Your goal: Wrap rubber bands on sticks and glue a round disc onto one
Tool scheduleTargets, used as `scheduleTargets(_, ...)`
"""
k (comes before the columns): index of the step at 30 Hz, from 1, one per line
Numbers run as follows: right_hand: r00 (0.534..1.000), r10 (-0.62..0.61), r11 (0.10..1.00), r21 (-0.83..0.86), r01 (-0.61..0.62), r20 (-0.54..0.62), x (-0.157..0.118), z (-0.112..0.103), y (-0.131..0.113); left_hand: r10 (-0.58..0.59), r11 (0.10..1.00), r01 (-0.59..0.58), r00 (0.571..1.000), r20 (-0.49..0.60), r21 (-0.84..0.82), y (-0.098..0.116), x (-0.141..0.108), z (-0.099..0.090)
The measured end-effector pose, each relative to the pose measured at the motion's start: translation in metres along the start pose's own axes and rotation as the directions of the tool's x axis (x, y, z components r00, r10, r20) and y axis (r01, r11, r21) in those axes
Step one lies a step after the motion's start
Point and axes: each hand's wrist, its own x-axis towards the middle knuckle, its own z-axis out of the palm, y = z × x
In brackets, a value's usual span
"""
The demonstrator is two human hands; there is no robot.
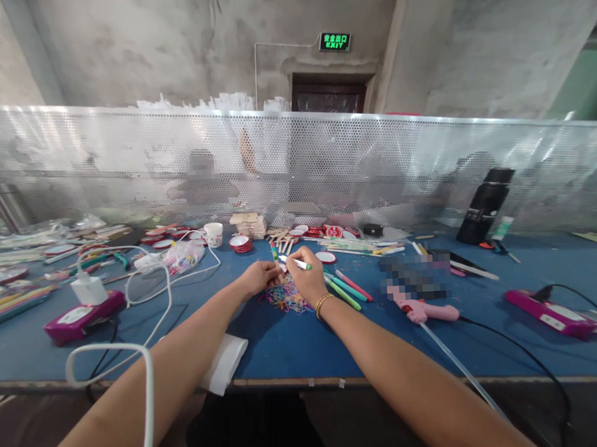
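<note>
At one heap of coloured strands [287, 297] on the surface [290, 357]: one striped stick [275, 253] pinched in left fingers [271, 270], one white marker [300, 264] grasped in right fingers [297, 257]; farther out, one pink glue gun [436, 312], two purple power strips [528, 306].

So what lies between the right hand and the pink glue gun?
Green, teal and red markers lie between the right hand and glue gun, in the head view.

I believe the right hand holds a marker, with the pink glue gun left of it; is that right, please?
Not quite: the right hand does hold a marker, but the head view shows the pink glue gun to its right.
</note>
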Motion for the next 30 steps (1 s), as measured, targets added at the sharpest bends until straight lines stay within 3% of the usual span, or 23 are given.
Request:
scheduleTargets(6,0.997,0.019,0.998,0.061,-0.024,0.072,-0.0013,0.0035,0.0021,0.010,1.000,-0.010,1.000,0.009,0.008,-0.0010,-0.0002,0.0000)
scheduleTargets(12,1.000,0.009,1.000,-0.003,-0.009,-0.002,0.0004,0.0008,0.0032,-0.001,1.000,0.001,1.000,-0.008,0.004,0.0024,-0.0016,0.0007)
scheduleTargets(18,0.997,0.022,0.999,0.025,-0.024,0.069,-0.0005,0.0029,0.0027,-0.010,1.000,0.010,1.000,-0.001,-0.024,0.0047,-0.0028,0.0014)
scheduleTargets(24,1.000,-0.003,1.000,-0.016,0.003,0.010,0.0004,0.0007,0.0033,-0.004,1.000,0.004,1.000,-0.007,-0.009,0.0017,-0.0011,0.0001)
scheduleTargets(30,0.997,0.012,1.000,0.022,-0.014,0.077,-0.0005,0.0039,0.0038,0.003,1.000,-0.003,1.000,-0.002,-0.006,0.0013,-0.0009,0.0000)
